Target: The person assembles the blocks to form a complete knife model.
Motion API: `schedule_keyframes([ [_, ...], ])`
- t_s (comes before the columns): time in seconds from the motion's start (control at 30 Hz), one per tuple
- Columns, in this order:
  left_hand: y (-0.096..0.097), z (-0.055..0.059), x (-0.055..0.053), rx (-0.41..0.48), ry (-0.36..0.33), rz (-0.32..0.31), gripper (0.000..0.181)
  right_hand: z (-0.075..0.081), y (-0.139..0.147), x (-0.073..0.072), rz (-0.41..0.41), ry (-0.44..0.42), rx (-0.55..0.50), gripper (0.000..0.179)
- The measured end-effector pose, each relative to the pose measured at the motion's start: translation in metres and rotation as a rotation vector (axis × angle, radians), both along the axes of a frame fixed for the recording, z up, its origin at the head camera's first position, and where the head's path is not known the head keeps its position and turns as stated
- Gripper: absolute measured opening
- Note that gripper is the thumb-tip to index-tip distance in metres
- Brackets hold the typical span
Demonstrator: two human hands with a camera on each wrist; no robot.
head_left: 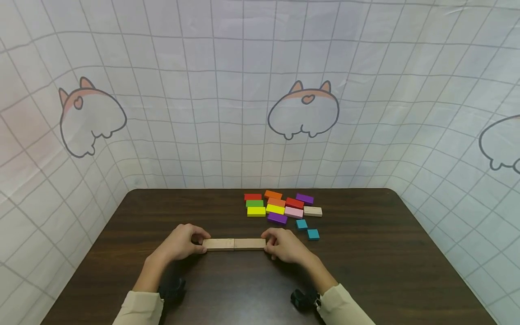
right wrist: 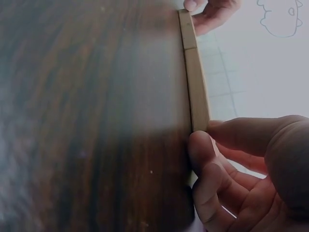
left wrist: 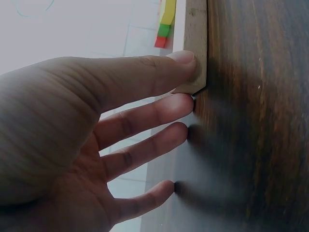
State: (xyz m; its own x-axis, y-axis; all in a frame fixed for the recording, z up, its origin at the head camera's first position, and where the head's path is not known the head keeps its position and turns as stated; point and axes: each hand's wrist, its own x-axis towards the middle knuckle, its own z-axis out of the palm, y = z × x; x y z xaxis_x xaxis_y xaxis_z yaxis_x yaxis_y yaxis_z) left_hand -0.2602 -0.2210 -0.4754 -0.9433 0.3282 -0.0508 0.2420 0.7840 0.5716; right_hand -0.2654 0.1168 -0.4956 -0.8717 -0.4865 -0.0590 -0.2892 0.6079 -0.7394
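Note:
Two plain wooden blocks lie flat on the dark table, end to end in one straight row: a left wooden block (head_left: 218, 244) and a right wooden block (head_left: 249, 243). My left hand (head_left: 183, 241) pinches the outer end of the left one; in the left wrist view its thumb (left wrist: 181, 65) lies along the block's side while the other fingers spread below. At the opposite end, my right hand (head_left: 286, 246) holds the right block between thumb and fingers. The right wrist view shows a thin seam where the blocks (right wrist: 198, 92) meet.
Beyond the row sits a group of coloured blocks, among them a yellow block (head_left: 256, 211), a purple block (head_left: 277, 218) and a pale wooden block (head_left: 313, 211). Two small blue pieces, one a blue square (head_left: 313, 234), lie near my right hand. A patterned curtain (head_left: 243, 113) surrounds the table.

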Motion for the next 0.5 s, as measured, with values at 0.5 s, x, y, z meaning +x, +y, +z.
schedule_keyframes([
  [0.5, -0.0095, -0.0017, -0.001, 0.011, -0.009, 0.021, 0.024, -0.0006, -0.0074, -0.002, -0.002, -0.01, -0.017, 0.023],
])
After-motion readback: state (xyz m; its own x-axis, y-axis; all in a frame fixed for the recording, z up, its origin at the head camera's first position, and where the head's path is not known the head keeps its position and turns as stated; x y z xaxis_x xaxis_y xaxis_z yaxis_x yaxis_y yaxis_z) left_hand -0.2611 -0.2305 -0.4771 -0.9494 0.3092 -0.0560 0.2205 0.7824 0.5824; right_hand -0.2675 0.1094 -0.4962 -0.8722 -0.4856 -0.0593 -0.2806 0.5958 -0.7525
